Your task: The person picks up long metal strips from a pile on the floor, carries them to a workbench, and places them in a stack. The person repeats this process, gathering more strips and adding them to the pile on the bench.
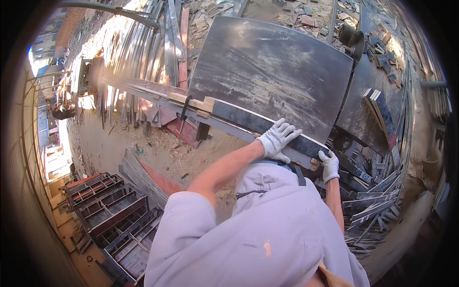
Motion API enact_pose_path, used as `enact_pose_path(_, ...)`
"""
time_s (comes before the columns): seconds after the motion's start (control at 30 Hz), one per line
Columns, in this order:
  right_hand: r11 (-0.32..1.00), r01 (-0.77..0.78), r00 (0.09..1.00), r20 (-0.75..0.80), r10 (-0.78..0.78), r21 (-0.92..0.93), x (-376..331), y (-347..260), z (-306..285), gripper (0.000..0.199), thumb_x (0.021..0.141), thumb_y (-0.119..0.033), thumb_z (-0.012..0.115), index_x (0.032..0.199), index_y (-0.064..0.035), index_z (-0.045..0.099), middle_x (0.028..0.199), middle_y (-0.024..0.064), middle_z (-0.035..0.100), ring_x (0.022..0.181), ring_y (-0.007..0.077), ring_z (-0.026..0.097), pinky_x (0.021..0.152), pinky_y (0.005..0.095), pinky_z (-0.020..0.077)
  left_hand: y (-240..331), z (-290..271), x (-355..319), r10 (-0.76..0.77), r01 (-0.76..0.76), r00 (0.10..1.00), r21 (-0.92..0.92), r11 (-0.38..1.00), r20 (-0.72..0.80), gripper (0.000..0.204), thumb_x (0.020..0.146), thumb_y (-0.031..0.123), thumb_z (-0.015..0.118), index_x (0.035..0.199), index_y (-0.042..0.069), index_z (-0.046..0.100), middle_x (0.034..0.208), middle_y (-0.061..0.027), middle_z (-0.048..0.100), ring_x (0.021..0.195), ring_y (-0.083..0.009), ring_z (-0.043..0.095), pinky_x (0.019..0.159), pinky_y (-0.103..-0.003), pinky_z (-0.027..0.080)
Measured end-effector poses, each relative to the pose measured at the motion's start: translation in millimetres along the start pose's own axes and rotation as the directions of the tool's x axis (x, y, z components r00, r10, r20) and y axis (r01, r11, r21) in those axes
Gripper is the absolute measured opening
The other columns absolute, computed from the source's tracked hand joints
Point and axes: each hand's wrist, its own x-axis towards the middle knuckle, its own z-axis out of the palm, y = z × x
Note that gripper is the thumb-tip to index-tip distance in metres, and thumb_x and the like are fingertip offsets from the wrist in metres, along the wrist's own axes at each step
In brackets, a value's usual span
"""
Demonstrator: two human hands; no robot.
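A long dark strip of board [246, 117] with a pale upper edge lies along the near side of a large dark, dusty tabletop [267, 67]. My left hand [278, 138], in a light grey knitted glove, rests on the strip with its fingers stretched toward the tabletop. At the strip's right end my right hand [330, 166], gloved alike, is closed around it. Some of the right fingers are hidden. Beyond the strip's left end sit a pale wooden block [206, 105] and a dark metal clamp [185, 114] on the rail.
Cut strips [373, 203] are heaped at the right, near my right arm. A short stack of boards [380, 112] lies on the right-hand surface, past a narrow gap. Dark framed panels [117, 210] stand at lower left. Offcuts [306, 20] litter the far ground.
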Motion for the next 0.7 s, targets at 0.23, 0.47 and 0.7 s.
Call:
enact_pose_path(0.23, 0.995, 0.097, 0.991, 0.087, -0.1, 0.035, -34, -100, -29, 0.04, 0.092, -0.011, 0.078, 0.128, 0.0021, 0.066, 0.106, 0.0065, 0.074, 0.087, 0.015, 0.071, 0.077, 0.0288, 0.0573, -40, -67, 45, -0.234, 0.269, 0.944, -0.13, 0.954, 0.233, 0.096, 0.082, 0.081, 0.062, 0.143, 0.006, 0.057, 0.13, -0.0231, 0.066, 0.119, -0.0406, 0.064, 0.101, -0.05, 0.05)
enact_pose_path(0.47, 0.997, 0.069, 0.997, 0.032, -0.07, 0.017, -11, -53, -80, 0.056, 0.094, -0.02, 0.078, 0.138, 0.0073, 0.057, 0.127, 0.012, 0.066, 0.108, 0.0191, 0.067, 0.092, 0.0325, 0.0557, -25, -65, 96, -0.136, 0.233, 0.882, -0.167, 0.958, 0.451, 0.094, 0.078, 0.088, 0.059, 0.112, 0.001, 0.073, 0.105, -0.024, 0.074, 0.102, -0.0407, 0.072, 0.091, -0.051, 0.055)
enact_pose_path(0.7, 0.919, 0.18, 0.934, -0.233, -0.272, -0.351, -3, -74, -116, 0.073, 0.084, -0.028, 0.089, 0.141, 0.0017, 0.056, 0.13, 0.0189, 0.068, 0.117, 0.0257, 0.066, 0.104, 0.0374, 0.053, -118, -137, 161, -0.198, 0.189, 0.943, 0.059, 0.98, 0.268, 0.087, 0.081, 0.085, 0.06, 0.103, 0.002, 0.072, 0.098, -0.0228, 0.074, 0.097, -0.041, 0.071, 0.084, -0.05, 0.055)
